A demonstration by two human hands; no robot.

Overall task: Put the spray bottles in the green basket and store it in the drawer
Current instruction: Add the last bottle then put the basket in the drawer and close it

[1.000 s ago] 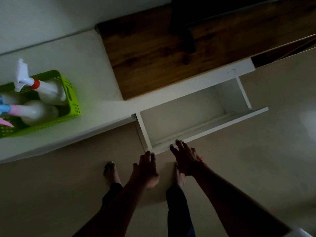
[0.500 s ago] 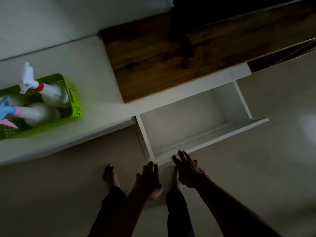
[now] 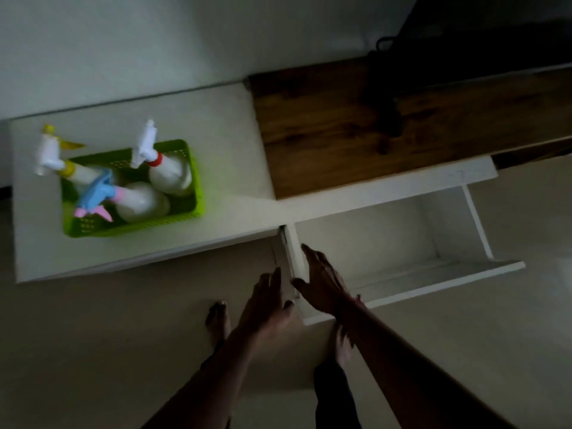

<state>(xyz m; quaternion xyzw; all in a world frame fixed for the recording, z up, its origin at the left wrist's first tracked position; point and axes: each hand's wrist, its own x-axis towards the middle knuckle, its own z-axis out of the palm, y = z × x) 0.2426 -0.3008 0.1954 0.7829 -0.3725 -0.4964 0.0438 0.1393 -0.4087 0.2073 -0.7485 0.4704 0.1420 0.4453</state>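
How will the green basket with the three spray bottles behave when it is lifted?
The green basket looks like thin perforated plastic, so it may flex a little. The spray bottles lean loosely inside, heads above the rim, so they could shift or tip. It probably needs both hands.

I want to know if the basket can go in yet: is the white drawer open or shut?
Open. The white drawer is pulled out from the white cabinet, its bare inside showing, nothing in it.
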